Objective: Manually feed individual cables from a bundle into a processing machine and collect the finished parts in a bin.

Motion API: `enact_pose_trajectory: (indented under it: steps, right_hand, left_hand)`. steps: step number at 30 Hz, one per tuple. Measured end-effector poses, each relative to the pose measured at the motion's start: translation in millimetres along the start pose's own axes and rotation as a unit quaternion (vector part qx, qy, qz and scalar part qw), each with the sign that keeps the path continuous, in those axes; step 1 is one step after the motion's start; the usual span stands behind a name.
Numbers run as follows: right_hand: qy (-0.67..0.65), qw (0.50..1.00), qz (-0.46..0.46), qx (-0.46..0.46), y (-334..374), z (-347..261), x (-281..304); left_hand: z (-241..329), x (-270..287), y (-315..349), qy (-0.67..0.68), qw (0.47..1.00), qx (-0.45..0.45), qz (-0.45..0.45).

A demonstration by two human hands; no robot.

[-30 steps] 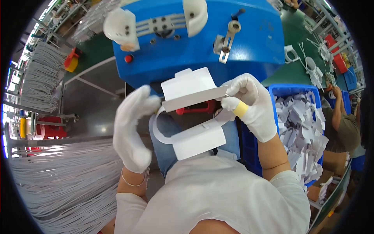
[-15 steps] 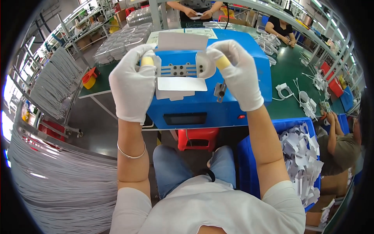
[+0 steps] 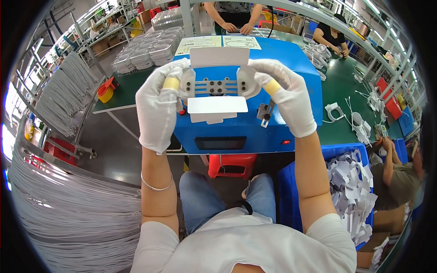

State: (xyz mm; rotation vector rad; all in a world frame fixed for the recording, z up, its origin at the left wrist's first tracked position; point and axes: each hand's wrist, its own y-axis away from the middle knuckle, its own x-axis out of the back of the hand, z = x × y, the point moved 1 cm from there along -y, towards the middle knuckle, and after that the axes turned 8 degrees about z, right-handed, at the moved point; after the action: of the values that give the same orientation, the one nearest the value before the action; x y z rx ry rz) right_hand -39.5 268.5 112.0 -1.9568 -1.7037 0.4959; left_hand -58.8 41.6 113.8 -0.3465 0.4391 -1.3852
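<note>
white card sleeve [image 3: 217, 105] is at the metal fixture [image 3: 212, 86] of a blue machine [image 3: 261, 141], its flaps [image 3: 220, 58] above and below; a blue crate [image 3: 291, 195] of white pieces [image 3: 350, 195] stands at the right. green tabletop [image 3: 339, 88] shows either side, other people [image 3: 232, 16] beyond. left hand [image 3: 159, 104] and right hand [image 3: 291, 98], gloved, arms [image 3: 159, 200] stretched forward, are clamped on the sleeve's ends.

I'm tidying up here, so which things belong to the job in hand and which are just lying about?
Probably the job's:
white card, between left hand and right hand
blue machine
blue crate of white pieces

Seemingly just about:
red stool
clear trays
grey strands
</note>
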Motion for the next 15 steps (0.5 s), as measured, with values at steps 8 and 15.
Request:
enact_pose_trajectory:
  steps: [8,15]
  right_hand:
    - [-0.008,1.0,0.003,0.005,-12,10,-1]
    - [0.041,0.998,-0.023,0.046,-12,-2,4]
  left_hand:
    - [-20,-12,-10,-0.11,0.951,-0.275,0.085]
    - [-8,-5,-1,-0.17,0.943,-0.286,0.037]
